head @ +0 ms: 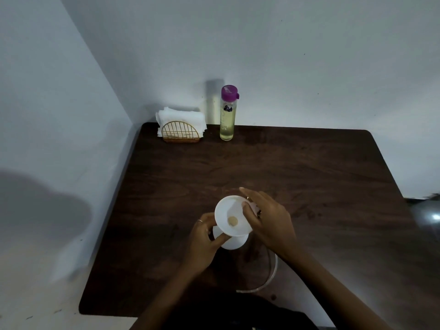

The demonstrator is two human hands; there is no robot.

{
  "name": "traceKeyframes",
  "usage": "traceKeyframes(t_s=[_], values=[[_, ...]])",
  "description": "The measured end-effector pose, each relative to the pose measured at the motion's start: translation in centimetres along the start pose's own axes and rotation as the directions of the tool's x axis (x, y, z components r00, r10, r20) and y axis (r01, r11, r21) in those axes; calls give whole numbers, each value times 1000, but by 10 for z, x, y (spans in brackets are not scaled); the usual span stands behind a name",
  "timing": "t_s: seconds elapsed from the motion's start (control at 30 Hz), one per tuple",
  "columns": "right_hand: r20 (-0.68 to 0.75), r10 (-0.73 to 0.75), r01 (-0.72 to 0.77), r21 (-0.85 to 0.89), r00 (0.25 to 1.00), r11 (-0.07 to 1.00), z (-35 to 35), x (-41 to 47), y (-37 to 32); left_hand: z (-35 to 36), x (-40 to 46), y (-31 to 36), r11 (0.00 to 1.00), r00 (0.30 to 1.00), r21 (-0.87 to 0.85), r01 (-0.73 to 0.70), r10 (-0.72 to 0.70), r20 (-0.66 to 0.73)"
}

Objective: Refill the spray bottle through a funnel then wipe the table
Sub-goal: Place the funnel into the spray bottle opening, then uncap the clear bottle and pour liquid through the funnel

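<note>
Dark brown wood table (297, 167) fills most of the view, pushed into a corner btw two pale walls. Near the front edge, at centre, both bare hands work on a white funnel (229, 216) that sits on top of a white bottle (234, 241); only the lower part of the bottle shows under the funnel's wide mouth, so the spray head is not visible on it. Right hand (269, 222) is curled over the funnel's right rim, thumb inside the bowl and fingers outside, w/ something small and pinkish under the fingers that I cannot identify. Left hand (204, 236) is closed around the bottle neck just below the funnel, a thin ring on one finger. At the far edge stands a tall clear bottle w/ purple cap (227, 113), about half full of pale yellow liquid, upright. Just left of it, a gold wire napkin holder (179, 133) w/ white paper napkins (181, 116).
</note>
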State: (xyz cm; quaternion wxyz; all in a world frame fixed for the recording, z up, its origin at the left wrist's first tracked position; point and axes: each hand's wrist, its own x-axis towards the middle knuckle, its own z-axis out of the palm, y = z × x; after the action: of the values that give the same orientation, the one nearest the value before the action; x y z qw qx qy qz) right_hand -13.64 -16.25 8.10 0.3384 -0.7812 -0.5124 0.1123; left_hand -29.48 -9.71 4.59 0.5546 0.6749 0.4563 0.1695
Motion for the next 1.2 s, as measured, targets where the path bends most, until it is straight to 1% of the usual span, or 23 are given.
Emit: traceKeyframes(t_s=[0.1,0.23,0.27,0.33,0.4,0.5,0.6,0.7,0.8,0.9,0.97,1.1,1.2], values=[[24,48,-49,46,999,998,-3,3,-2,-7,5,-1,1000,998,16,22,-22,51],[24,150,-152,160,988,975,-6,14,6,-24,16,-5,993,983,98,62,-78,167],[38,200,-203,222,979,954,-4,18,12,-30,20,-9,991,977,116,66,-88,193],[75,306,-312,364,949,878,-1,26,28,-42,28,-18,989,964,123,77,-106,244],[100,385,-390,428,917,816,2,36,46,-53,39,-26,990,954,99,99,-123,274],[138,422,-437,436,896,786,7,54,71,-62,63,-30,985,954,73,157,-171,247],[179,445,-478,400,878,782,14,80,88,-62,97,-25,983,973,41,176,-180,147],[199,439,-482,337,876,809,22,119,97,-56,142,-12,976,972,30,215,-217,92],[215,397,-444,268,892,855,34,166,105,-46,194,3,974,971,20,226,-227,71],[216,373,-416,214,903,884,48,212,102,-33,242,18,980,978,24,196,-197,66],[220,369,-415,229,903,880,57,242,94,-24,272,27,986,985,42,159,-161,56],[210,306,-363,337,928,869,76,284,83,-7,320,44,994,995,50,97,-97,4],[141,277,-310,354,950,882,89,300,76,4,341,53,997,999,69,-23,25,-35]])
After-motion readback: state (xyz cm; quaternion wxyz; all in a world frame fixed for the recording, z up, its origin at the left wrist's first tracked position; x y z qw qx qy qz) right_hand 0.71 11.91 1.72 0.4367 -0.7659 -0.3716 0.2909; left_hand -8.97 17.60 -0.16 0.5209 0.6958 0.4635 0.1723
